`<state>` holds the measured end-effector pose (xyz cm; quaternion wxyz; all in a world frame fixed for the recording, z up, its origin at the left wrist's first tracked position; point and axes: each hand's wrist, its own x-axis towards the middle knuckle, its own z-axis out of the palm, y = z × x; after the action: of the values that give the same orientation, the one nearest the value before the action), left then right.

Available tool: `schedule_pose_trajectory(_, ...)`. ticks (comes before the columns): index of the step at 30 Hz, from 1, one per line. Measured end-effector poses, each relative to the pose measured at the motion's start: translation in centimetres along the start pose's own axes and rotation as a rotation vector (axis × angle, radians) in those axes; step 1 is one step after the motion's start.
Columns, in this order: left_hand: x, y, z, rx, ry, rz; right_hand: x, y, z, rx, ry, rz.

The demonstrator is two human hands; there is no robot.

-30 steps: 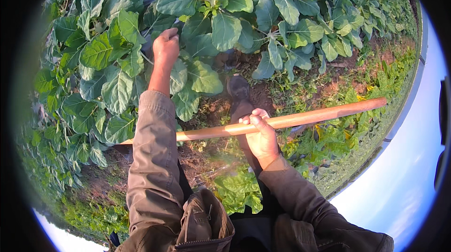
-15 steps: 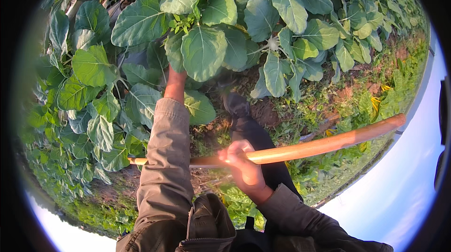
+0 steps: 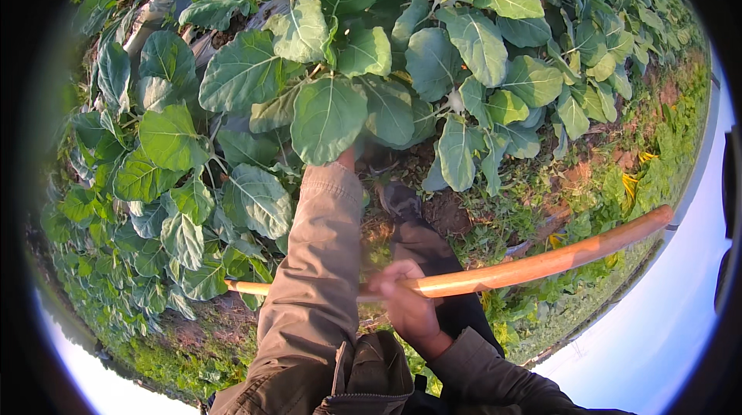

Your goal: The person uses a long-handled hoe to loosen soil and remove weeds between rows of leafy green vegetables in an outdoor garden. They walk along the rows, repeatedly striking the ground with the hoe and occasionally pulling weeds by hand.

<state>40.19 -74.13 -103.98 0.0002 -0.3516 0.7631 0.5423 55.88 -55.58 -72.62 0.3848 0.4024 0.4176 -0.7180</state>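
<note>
My left arm reaches forward into a broad-leaved, cabbage-like plant (image 3: pixel 328 117). Only the wrist of my left hand (image 3: pixel 347 158) shows at the cuff; a large grey-green leaf covers the fingers, so their grip is hidden. My right hand (image 3: pixel 410 308) is closed round a long, slightly curved wooden handle (image 3: pixel 533 263) in front of my body. The handle slants up to the right, and its thin left end shows beyond my left sleeve. Whatever tool part it may carry is not visible.
More of the same leafy plants (image 3: pixel 464 36) fill the row ahead and to the left. Grey plastic sheeting (image 3: pixel 151 21) lies at their base, upper left. My dark shoe (image 3: pixel 402 202) stands on weedy soil. Yellow flowers (image 3: pixel 630 183) grow at the right.
My left forearm has moved right and is hidden deeper under the large leaf. A small light-green sprig among the leaves no longer shows. My right hand still grips the handle.
</note>
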Motion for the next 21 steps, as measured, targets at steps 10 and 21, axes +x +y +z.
schedule_pose_trajectory(10,-10.3,5.6,-8.0,0.111,-0.423,-0.054,2.3,-0.4,1.6,0.097,0.077,-0.022)
schedule_pose_trajectory(21,-0.7,-0.3,-1.8,0.086,-0.036,0.151,1.5,0.2,1.5,0.023,0.052,-0.017)
